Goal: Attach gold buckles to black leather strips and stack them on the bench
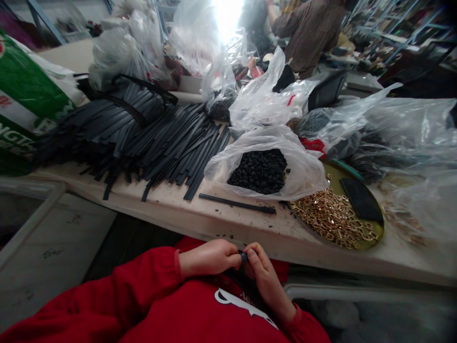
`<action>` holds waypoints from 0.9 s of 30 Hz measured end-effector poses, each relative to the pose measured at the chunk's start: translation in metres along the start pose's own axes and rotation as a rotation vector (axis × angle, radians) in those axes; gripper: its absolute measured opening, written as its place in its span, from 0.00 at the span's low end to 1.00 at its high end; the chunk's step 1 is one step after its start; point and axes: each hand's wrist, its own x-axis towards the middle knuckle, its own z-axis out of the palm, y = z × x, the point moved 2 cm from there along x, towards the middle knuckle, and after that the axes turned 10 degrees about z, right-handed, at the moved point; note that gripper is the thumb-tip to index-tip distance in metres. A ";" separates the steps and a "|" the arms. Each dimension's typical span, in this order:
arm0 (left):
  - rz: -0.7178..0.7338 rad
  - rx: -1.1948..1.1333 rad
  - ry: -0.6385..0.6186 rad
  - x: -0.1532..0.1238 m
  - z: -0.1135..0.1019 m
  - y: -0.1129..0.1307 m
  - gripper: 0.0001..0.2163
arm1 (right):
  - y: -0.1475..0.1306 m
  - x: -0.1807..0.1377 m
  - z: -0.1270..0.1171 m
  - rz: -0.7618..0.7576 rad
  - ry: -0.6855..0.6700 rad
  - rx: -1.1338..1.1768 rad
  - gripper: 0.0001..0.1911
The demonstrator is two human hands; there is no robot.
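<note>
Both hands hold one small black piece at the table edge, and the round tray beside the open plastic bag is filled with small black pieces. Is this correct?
Not quite. In the head view the round tray holds gold-coloured metal pieces; the small black pieces lie in the open plastic bag. The left hand and right hand do hold one small black piece at the table edge.

Piled black strips (157,138), bag of black bits (303,171), gold-buckle tray (337,169)
</note>
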 end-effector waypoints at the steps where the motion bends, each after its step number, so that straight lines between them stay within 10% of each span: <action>1: -0.012 0.040 -0.008 0.000 0.000 0.000 0.16 | 0.000 -0.001 -0.001 -0.009 0.016 -0.019 0.14; 11: -0.028 -0.218 -0.072 -0.002 -0.003 -0.008 0.15 | -0.001 0.010 -0.006 -0.210 0.155 -0.317 0.08; 21: 0.058 0.149 -0.016 0.007 -0.005 -0.003 0.15 | -0.006 0.006 -0.004 -0.191 0.122 -0.240 0.11; 27: 0.072 0.371 0.079 0.003 -0.010 -0.004 0.15 | -0.015 0.007 -0.015 -0.222 0.084 -0.567 0.08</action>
